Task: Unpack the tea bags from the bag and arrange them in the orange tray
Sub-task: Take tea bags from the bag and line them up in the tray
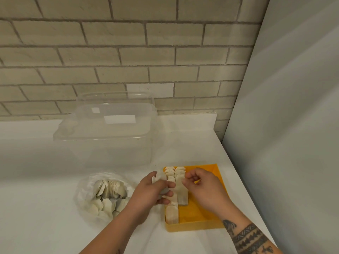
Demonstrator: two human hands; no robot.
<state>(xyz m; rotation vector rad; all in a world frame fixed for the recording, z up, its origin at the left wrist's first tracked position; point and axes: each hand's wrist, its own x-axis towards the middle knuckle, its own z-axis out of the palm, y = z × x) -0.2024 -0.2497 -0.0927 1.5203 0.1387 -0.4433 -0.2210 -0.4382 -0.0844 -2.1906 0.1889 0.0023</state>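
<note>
An orange tray (209, 219) sits on the white counter at the lower right. Two rows of pale tea bags (172, 214) lie overlapping along its left side. My left hand (152, 191) is at the tray's left edge, shut on a small bunch of tea bags (159, 177). Over the tray's middle my right hand (203, 187) pinches the top of one tea bag (182, 196) lying in the second row. A clear plastic bag (86, 191) holding several loose tea bags rests to the left of my left hand.
A large clear plastic tub (108, 132) stands upside down behind the bag, against the brick wall. The counter's right edge (238, 173) runs diagonally just beyond the tray, next to a grey panel (286, 107).
</note>
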